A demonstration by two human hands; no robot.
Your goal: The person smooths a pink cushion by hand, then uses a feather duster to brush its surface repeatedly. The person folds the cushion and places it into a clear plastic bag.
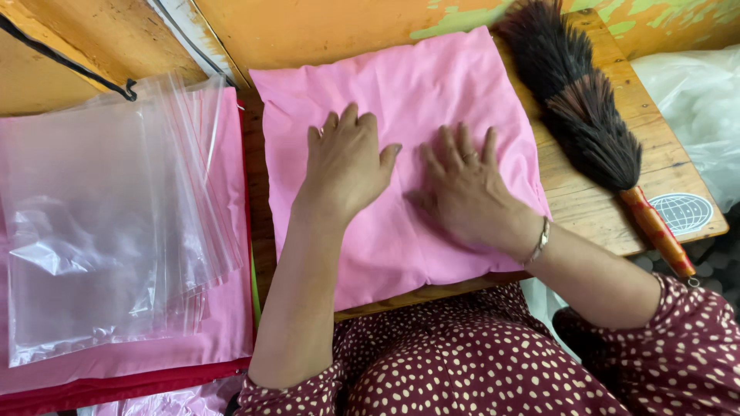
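Head camera looks down on a worn wooden table (pixel 593 202) set against an orange painted wall (pixel 308 27). One folded pink cloth (pixel 401 231) lies on it, one dark feather duster (pixel 586 115) beside it at right, and a stack of clear plastic bags (pixel 108 216) at left. Left hand (pixel 347 166) and right hand (pixel 466 192) both press flat on the cloth, fingers spread, gripping nothing.

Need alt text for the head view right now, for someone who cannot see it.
Both hands, left hand and right hand, press flat on a folded pink cloth on a wooden table. A dark feather duster lies to the right, and a stack of clear plastic bags to the left.
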